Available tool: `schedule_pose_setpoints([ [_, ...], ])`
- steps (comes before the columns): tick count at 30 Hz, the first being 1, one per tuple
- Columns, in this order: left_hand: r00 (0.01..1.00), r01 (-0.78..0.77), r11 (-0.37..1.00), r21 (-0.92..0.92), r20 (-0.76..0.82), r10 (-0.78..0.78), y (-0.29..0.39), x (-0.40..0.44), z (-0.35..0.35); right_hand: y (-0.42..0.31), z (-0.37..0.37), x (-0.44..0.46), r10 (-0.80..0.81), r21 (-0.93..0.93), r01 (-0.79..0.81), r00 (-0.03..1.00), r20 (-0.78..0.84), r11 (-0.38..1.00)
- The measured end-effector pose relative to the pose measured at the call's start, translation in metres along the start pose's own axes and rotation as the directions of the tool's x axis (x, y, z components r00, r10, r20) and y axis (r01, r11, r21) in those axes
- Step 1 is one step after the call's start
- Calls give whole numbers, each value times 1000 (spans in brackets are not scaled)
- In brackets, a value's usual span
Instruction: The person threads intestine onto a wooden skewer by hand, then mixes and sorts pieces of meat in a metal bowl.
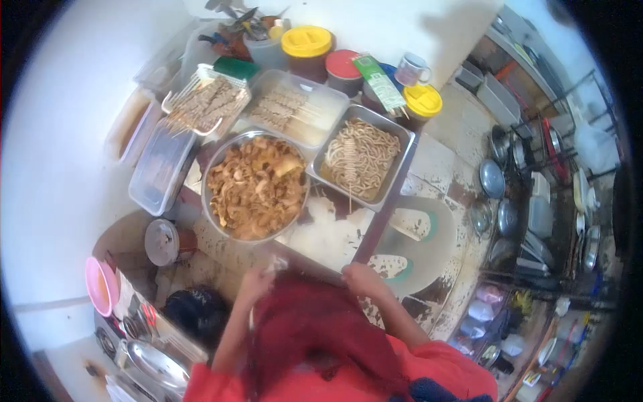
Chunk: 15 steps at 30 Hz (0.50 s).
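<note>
My left hand is at the left edge of the dark red apron, just below the large round metal bowl. Its fingers look curled, with a small whitish patch at their tips; blur hides what it is. My right hand is closed at the near right corner of the table, beside the apron; what it grips is hidden. Brown marinated meat pieces fill the bowl. Behind it on the right, a steel tray holds pale coiled strips with a skewered one on top.
Skewered meat lies in a white basket and a clear plastic tub. Lidded jars, a mug and a green packet stand behind. A plastic stool is right; pot racks stand farther right.
</note>
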State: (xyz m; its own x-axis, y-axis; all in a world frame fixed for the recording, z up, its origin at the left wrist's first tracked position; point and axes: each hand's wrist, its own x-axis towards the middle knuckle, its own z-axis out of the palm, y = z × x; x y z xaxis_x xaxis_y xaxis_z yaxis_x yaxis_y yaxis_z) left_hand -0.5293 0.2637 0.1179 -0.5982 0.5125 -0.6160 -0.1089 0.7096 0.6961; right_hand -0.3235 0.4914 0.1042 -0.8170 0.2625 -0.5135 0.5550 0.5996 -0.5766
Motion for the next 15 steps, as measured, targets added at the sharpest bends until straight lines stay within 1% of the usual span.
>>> schedule_pose_setpoints([
  [2, 993, -9, 1000, 29, -113, 12, -30, -19, -19, -16, -1, 9, -33, -33, 33, 999, 14, 999],
  [5, 969, 45, 999, -10, -243, -46, -62, -41, -39, -51, -10, 26, -98, -123, 108, 991, 87, 986],
  [8, 891, -64, 998, -23, -451, 46, -145, -45, -41, -81, -2, 47, -167, -160, 191, 974, 154, 969],
  [11, 842, 20, 1000, -7, -540, -20, -147, -93, -52, -111, 33, 83, -315, -275, 401, 898, 308, 874],
  [12, 833, 27, 999, -40, -551, -45, -163, -99, -55, -119, 44, 92, -388, -290, 475, 868, 309, 831],
  [14, 820, 45, 994, -100, -565, -94, -198, -116, -60, -139, 62, 104, -400, -292, 496, 855, 331, 818],
  [15, 811, 31, 996, -87, -580, -76, -210, -125, -65, -155, 68, 107, -403, -292, 503, 849, 342, 813],
])
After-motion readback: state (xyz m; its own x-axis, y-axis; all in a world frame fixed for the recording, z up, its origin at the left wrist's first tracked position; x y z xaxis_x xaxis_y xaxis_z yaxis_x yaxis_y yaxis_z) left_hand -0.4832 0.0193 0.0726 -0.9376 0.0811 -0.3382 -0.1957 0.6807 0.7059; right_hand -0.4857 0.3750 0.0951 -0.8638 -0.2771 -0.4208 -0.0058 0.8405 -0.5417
